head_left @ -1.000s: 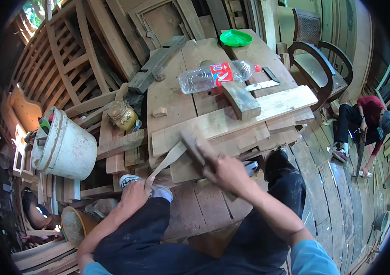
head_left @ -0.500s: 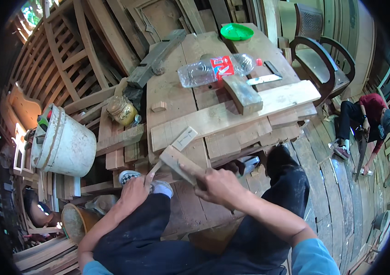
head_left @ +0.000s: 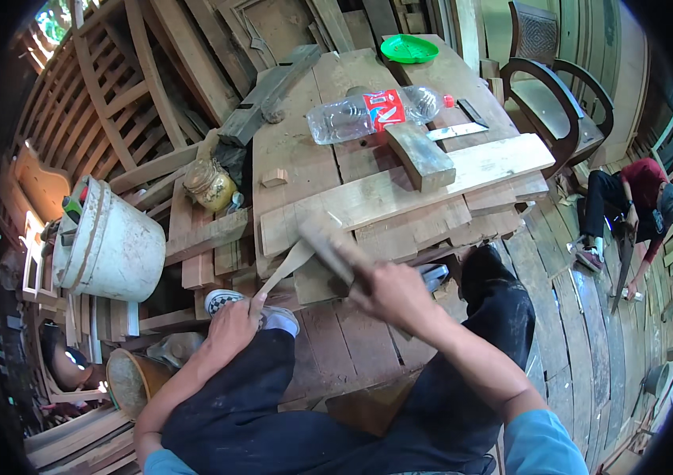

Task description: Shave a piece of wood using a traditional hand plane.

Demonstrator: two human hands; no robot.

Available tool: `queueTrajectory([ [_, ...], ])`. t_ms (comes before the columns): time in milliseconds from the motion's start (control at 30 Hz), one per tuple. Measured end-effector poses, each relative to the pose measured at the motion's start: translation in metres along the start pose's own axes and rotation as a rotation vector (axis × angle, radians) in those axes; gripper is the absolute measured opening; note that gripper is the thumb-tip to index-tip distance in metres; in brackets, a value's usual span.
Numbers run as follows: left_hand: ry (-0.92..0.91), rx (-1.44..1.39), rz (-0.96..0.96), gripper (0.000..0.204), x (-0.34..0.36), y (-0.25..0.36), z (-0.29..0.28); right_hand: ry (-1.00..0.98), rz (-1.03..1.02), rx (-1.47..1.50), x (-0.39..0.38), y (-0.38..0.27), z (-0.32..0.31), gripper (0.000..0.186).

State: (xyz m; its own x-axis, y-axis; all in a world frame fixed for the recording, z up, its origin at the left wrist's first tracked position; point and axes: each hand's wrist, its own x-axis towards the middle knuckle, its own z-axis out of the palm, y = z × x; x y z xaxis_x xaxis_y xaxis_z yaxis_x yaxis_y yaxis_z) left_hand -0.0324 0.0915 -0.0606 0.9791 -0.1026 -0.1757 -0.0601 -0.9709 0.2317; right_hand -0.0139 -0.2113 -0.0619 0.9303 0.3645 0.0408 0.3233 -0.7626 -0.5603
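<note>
My left hand [head_left: 233, 324] is closed round the thin handle of a pale wooden spatula [head_left: 298, 256]. Its wider end points up and right, by the near edge of the workbench [head_left: 289, 158]. A flat wooden block [head_left: 327, 247], smeared by motion, is in the closed fingers of my right hand [head_left: 400, 294]. The block crosses just above the spatula's wide end; whether they touch I cannot tell. Beyond both hands a long pale board [head_left: 495, 168] lies across the bench. A thick wood offcut [head_left: 423, 162] rests on that board.
On the bench lie a clear plastic bottle [head_left: 344, 119], a try square [head_left: 459, 131] and a green dish [head_left: 409, 49]. At left stand a white bucket [head_left: 119, 245] and a jar [head_left: 210, 186]. A person [head_left: 641, 198] sits on the floor at right with a saw [head_left: 623, 257].
The wooden block has swung up and is now more upright, and my right hand has shifted slightly right. More of the spatula's wide end shows. My left hand has stayed in place.
</note>
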Motion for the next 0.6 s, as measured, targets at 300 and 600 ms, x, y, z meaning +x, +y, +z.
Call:
queueTrajectory([
  [300, -0.011, 0.011, -0.013, 0.062, -0.001, 0.003, -0.003, -0.112, -0.078, -0.030, -0.008, -0.007, 0.008, 0.075],
  [600, -0.032, 0.038, -0.013, 0.062, 0.003, 0.001, 0.003, -0.086, -0.184, -0.005, -0.016, -0.003, 0.016, 0.076],
])
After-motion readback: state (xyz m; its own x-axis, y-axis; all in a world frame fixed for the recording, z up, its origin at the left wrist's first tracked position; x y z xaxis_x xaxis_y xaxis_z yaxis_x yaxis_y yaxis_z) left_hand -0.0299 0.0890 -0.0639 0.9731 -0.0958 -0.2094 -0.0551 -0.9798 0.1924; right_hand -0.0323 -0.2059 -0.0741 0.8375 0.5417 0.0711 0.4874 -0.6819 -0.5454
